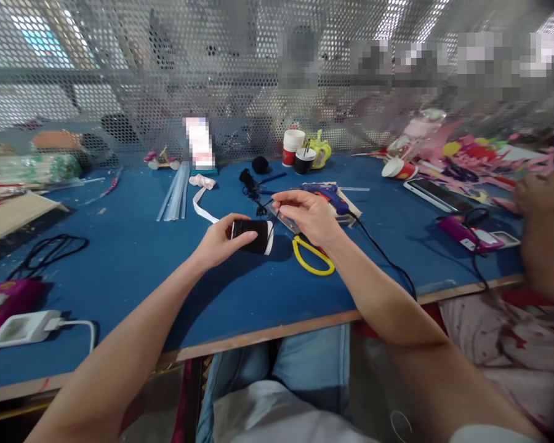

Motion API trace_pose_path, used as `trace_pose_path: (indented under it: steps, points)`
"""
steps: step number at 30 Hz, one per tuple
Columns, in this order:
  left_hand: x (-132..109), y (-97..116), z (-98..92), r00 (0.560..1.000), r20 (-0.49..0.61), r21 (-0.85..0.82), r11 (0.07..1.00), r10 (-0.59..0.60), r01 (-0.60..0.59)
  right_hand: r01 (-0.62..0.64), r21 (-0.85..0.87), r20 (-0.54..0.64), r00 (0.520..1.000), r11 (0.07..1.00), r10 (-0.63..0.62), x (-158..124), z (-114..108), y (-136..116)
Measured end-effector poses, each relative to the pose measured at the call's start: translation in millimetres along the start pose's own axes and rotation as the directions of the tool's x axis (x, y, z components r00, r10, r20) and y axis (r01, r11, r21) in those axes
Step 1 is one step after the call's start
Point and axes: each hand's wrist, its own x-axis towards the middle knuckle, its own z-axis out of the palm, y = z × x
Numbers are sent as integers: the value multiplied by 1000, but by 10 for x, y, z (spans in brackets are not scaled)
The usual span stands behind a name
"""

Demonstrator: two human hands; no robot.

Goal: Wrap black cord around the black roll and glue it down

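Note:
My left hand (pixel 221 241) is wrapped round a small paper cup (pixel 261 243) covered in black, which lies on its side above the table with its white rim to the right. Between the thumb and fingers of my right hand (pixel 305 214) is a thin black cord (pixel 274 225), which runs down to the cup's rim end. Under my right hand lie scissors (pixel 314 271) with yellow handles. A blue glue gun (pixel 335 200) rests just beyond that hand. Loose black cord (pixel 261 210) lies behind the cup, near a black ball (pixel 260 165). White ribbon (pixel 204 210) stretches behind my left hand.
Clear glue sticks (pixel 175 195) lie left of centre. At the back stand stacked paper cups (pixel 294 143) and a black-covered cup (pixel 305 162). A power strip (pixel 16 301) with a white charger (pixel 25 328) is at left. Another person's hand (pixel 545 194) is at right, near a phone (pixel 438 195).

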Motion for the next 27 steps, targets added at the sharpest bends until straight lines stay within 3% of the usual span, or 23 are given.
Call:
trace_pose_path:
  steps: [6,13,27]
  points:
    - [9,-13,-5,1000,-24,7,1000,-10,10,47,-68,-52,997,997,-50,15,2,7]
    - [-14,-19,19,999,40,53,998,33,-35,116,-218,-5,993,969,-120,5,35,42]
    - [-29,-10,26,975,30,-33,976,218,-217,33,-215,9,999,976,-31,24,38,143]
